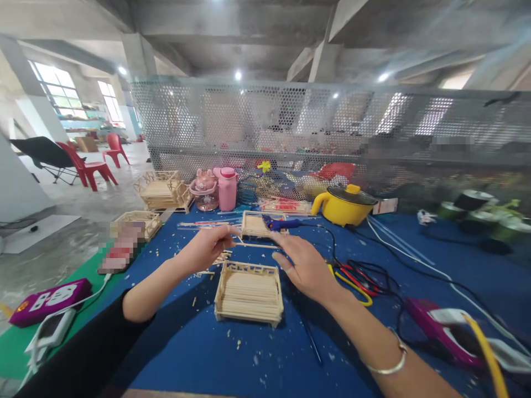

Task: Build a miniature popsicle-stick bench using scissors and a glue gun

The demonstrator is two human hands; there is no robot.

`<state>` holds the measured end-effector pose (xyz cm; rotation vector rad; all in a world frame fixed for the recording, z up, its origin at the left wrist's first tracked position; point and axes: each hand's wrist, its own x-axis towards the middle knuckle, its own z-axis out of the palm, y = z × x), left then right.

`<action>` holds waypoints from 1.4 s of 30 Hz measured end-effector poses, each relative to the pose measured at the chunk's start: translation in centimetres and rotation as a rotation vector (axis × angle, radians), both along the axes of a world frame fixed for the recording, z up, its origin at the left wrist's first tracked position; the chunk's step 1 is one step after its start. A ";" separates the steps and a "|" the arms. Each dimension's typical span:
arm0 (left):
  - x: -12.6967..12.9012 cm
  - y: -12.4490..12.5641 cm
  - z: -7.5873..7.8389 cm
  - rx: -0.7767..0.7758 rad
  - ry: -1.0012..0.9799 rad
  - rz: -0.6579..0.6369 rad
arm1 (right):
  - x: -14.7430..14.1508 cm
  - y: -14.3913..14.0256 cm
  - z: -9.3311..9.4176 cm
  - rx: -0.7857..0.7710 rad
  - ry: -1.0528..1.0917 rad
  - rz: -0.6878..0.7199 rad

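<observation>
The nearer tray of pale wooden sticks [249, 293] lies just below and between the two hands, toward the wearer; its long axis runs left to right, with slats laid the same way and a raised railing at the far edge; the right hand [305, 268] is nearer, its thumb just beside the tray's far right corner, while the left hand [213, 246] hangs beyond the far left corner; the right fingers are spread, thumb well apart from the forefinger, with no thing seen between them; the left fingers are curled inward, and I cannot tell whether they pinch anything.

Beyond the hands stands a smaller stick tray [254, 225], with a blue glue gun [286, 223] at its right side; the right fingertips are near the gun, though contact cannot be told; a thin wooden stick [259, 245] lies crosswise between the hands, its left end near the left fingers.

The blue tabletop [194, 354] is strewn with pale scraps; farther back are a pink bottle [227, 190] and a yellow electric pot [346, 210], before a perforated metal screen [224, 116]; red plastic chairs [97, 168] stand on the concrete floor at left, near bright windows [60, 91].
</observation>
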<state>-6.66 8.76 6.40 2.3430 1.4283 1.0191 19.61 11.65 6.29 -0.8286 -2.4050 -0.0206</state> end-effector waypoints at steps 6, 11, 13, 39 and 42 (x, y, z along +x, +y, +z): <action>0.1 -0.1 -1.6 -0.029 -0.263 0.091 | 0.1 0.4 0.0 -0.159 0.003 0.000; -0.5 -0.2 -5.0 -0.313 -0.707 0.019 | 1.5 1.0 -1.8 -0.340 -0.011 0.045; -0.2 -0.6 -5.6 -0.379 -0.776 -0.031 | 1.7 1.0 -2.1 -0.388 -0.022 0.053; 0.9 -1.7 -5.7 -0.418 -0.838 0.069 | 1.8 1.1 -2.6 -0.506 0.041 0.040; 1.1 -1.7 -5.7 -0.383 -0.809 0.071 | 1.4 1.0 -2.6 -0.496 0.084 0.042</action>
